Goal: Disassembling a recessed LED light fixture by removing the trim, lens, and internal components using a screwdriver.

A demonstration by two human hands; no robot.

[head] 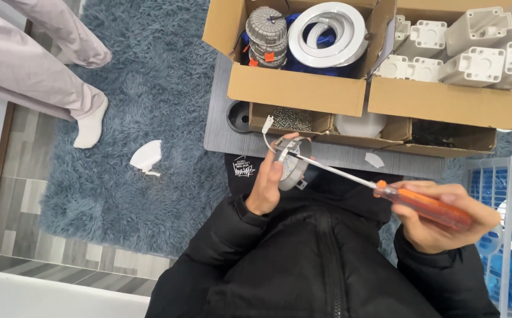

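My left hand (pixel 269 179) holds a small round metal light fitting (pixel 292 164) with a short white wire and plug (pixel 267 125) curling up from it. My right hand (pixel 444 217) grips the orange handle of a screwdriver (pixel 426 206). Its long metal shaft runs up and left, and the tip rests on the fitting. Both hands work above my lap, over my black padded jacket.
On a low grey table (pixel 226 132) stand a cardboard box (pixel 294 88) of white rings and grey heat sinks, a box of white plastic brackets (pixel 479 56), and a small box of screws (pixel 289 119). A blue crate (pixel 506 235) is at right. Another person's legs (pixel 50 65) rest on the blue rug.
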